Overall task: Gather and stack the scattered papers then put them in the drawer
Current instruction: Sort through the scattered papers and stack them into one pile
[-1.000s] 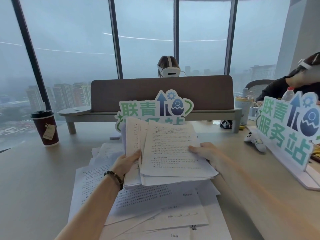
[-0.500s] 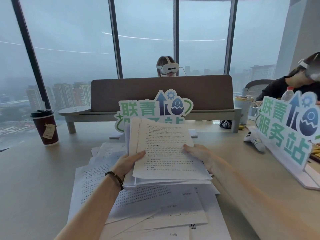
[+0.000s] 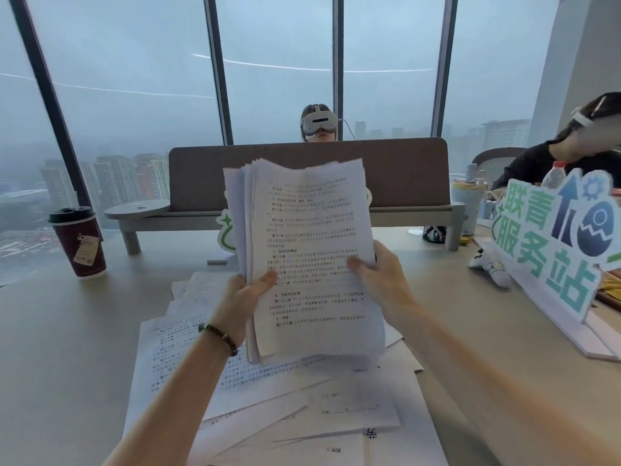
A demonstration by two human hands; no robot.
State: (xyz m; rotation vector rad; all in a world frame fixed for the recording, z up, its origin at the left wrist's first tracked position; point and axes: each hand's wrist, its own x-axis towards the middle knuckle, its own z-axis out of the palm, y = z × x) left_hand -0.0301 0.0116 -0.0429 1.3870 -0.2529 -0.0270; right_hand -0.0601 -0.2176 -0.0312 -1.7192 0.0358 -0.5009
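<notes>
Two hands hold one stack of papers (image 3: 307,260) upright above the counter (image 3: 60,348), w/ the printed side facing the camera. Far left on the counter: dark red coffee cup (image 3: 79,243) w/ black lid, well apart from the sheets. Next, left hand (image 3: 245,297), beaded bracelet (image 3: 218,338) on the wrist, grip curled round the stack's left edge, thumb on the front page. Stack's top edges uneven, not squared. Right hand (image 3: 379,274) pinches the right edge, thumb on front, other fingers behind. Below the stack, loose papers (image 3: 268,398) lie scattered & overlapping flat on the counter. Behind: brown divider screen (image 3: 403,176), person w/ white headset (image 3: 318,122) beyond it. Far right: green-lettered sign (image 3: 551,243), white game controller (image 3: 489,264) just beside its base.
</notes>
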